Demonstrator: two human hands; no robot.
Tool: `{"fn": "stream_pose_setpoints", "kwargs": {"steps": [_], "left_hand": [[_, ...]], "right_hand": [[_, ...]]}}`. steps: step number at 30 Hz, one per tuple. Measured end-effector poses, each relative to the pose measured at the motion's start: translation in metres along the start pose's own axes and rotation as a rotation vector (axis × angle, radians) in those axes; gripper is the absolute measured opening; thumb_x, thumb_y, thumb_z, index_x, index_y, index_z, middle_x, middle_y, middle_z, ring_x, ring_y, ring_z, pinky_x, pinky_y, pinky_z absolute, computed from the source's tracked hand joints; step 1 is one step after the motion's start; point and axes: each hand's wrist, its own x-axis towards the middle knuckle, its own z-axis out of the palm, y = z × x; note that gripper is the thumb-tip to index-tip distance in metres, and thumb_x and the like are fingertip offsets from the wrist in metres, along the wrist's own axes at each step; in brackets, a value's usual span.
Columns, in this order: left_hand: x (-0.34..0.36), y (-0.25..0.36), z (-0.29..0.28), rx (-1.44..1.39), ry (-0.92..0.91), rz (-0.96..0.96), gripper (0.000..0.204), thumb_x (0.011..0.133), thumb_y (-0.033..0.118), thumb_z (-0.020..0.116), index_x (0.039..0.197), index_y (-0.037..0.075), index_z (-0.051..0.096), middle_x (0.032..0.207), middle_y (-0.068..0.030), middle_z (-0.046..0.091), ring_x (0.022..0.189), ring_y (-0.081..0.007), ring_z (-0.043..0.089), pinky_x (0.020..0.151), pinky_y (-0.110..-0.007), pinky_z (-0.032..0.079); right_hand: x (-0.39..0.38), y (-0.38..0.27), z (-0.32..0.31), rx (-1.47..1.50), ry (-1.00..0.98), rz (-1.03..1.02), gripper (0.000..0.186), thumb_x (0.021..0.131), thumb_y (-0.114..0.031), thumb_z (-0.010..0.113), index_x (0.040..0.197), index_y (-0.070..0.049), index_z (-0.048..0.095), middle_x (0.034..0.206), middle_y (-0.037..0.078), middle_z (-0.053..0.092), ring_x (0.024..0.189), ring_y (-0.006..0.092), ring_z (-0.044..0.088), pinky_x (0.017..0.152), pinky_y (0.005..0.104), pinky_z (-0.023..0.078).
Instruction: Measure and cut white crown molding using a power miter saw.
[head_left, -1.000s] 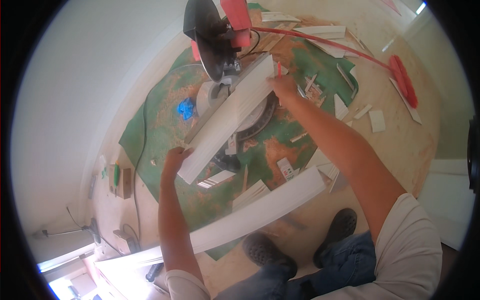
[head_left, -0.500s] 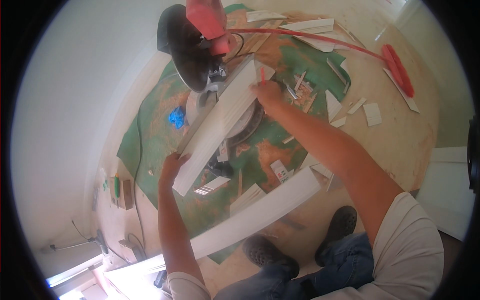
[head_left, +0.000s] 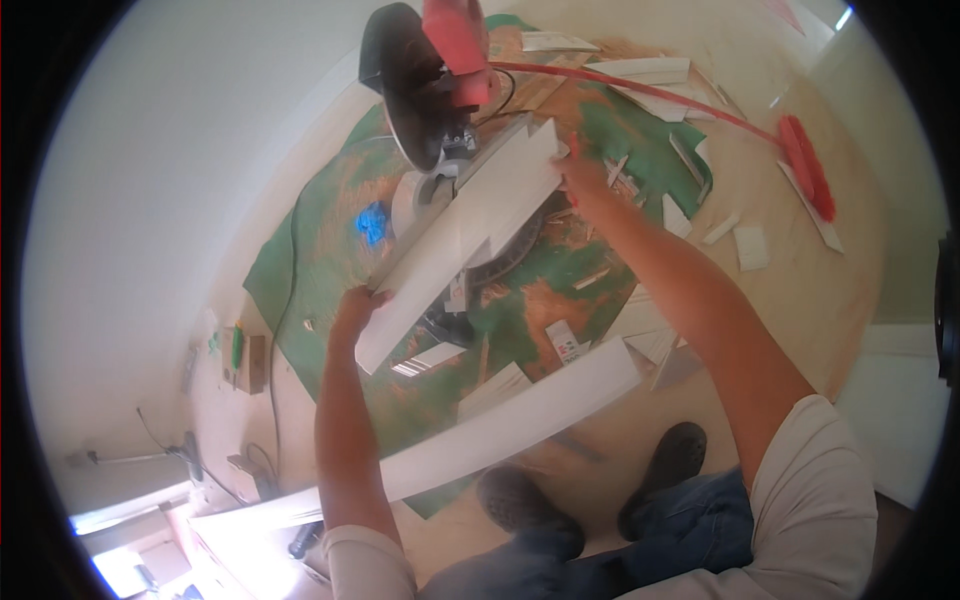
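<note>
We hold the white trim board [head_left: 470, 225] on the miter saw [head_left: 430, 90], left hand [head_left: 355, 305] and right hand [head_left: 585, 175] gripping its ends; our right fingers near the blade risk injury.

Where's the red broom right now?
In the head view the red broom lies on the floor at upper right, beyond the green mat, beside white trim offcuts.

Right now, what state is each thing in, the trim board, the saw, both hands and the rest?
Long white trim board: lying across the saw table, held at both ends.
Red and black mitre saw: head raised, blade clear of board.
Left hand: gripping board's near end.
Right hand: pressing on board's far end.
Second long white board: lying flat on floor.
</note>
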Motion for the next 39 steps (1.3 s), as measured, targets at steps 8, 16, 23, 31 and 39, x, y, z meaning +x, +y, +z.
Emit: {"fn": "stream_pose_setpoints", "kwargs": {"steps": [8, 16, 23, 31, 39], "left_hand": [[0.002, -0.017, -0.004, 0.063, 0.028, 0.053, 0.052, 0.081, 0.040, 0.076, 0.096, -0.009, 0.070, 0.080, -0.0170, 0.070, 0.072, -0.0242, 0.065, 0.070, -0.038, 0.049], [0.014, -0.028, 0.003, 0.054, 0.074, 0.125, 0.054, 0.079, 0.045, 0.074, 0.087, -0.009, 0.071, 0.074, -0.0203, 0.069, 0.067, -0.0304, 0.067, 0.067, -0.041, 0.049], [0.011, -0.016, -0.003, 0.068, -0.010, 0.010, 0.058, 0.075, 0.043, 0.082, 0.094, -0.010, 0.069, 0.083, -0.0159, 0.069, 0.075, -0.0226, 0.062, 0.071, -0.040, 0.048], [0.014, -0.009, 0.001, 0.072, -0.038, 0.024, 0.059, 0.079, 0.042, 0.079, 0.101, -0.012, 0.067, 0.088, -0.0172, 0.070, 0.077, -0.0235, 0.062, 0.072, -0.041, 0.048], [0.011, -0.016, -0.010, 0.005, -0.099, 0.036, 0.054, 0.083, 0.037, 0.076, 0.108, -0.009, 0.066, 0.094, -0.0166, 0.070, 0.084, -0.0229, 0.062, 0.078, -0.039, 0.048]], "right_hand": [[-0.032, -0.004, -0.110, -0.104, -0.302, -0.015, 0.023, 0.090, -0.029, 0.067, 0.088, -0.006, 0.062, 0.071, -0.001, 0.055, 0.047, 0.0054, 0.038, 0.041, 0.0217, 0.029], [-0.037, 0.010, -0.154, -1.250, -0.354, -0.057, 0.032, 0.090, -0.029, 0.065, 0.106, -0.002, 0.064, 0.078, 0.002, 0.061, 0.071, 0.0140, 0.061, 0.055, 0.0320, 0.048], [-0.065, -0.147, -0.028, -0.795, -0.179, -0.618, 0.027, 0.098, -0.029, 0.052, 0.090, -0.005, 0.061, 0.074, 0.004, 0.066, 0.068, 0.0182, 0.063, 0.068, 0.0338, 0.049], [-0.088, -0.311, 0.149, -0.959, -0.118, -0.832, 0.047, 0.093, -0.042, 0.051, 0.086, 0.001, 0.070, 0.076, 0.020, 0.069, 0.067, 0.0296, 0.069, 0.064, 0.0406, 0.054], [-0.037, -0.328, 0.184, -1.011, -0.159, -0.586, 0.031, 0.084, -0.028, 0.058, 0.078, 0.000, 0.069, 0.070, 0.017, 0.066, 0.060, 0.0285, 0.064, 0.058, 0.0440, 0.052]]}}
